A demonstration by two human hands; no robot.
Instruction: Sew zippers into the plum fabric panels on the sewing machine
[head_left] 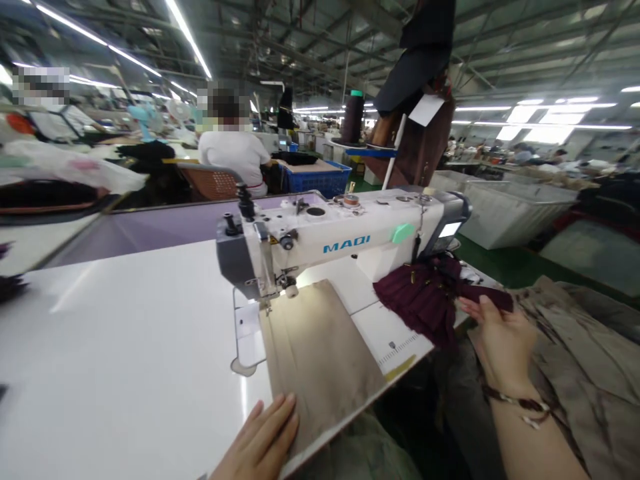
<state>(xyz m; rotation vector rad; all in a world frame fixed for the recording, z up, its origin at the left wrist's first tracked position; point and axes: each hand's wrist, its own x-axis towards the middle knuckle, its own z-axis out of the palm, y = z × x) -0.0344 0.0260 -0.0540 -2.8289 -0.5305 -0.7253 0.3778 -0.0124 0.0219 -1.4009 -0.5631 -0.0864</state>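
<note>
My left hand [263,440] lies flat and open on the near edge of a tan fabric piece [320,353], which runs under the needle of a white sewing machine [345,240]. My right hand [500,337] reaches to the right of the machine, its fingers closed on a strip of dark maroon fabric [425,300] bunched beside the machine base. A bracelet circles my right wrist.
A white table [125,347] spreads left of the machine. Beige garments [585,360] are piled at the right. A person in a white shirt [235,157] sits at the back beside a blue crate [320,177]. Thread cones [354,117] stand behind the machine.
</note>
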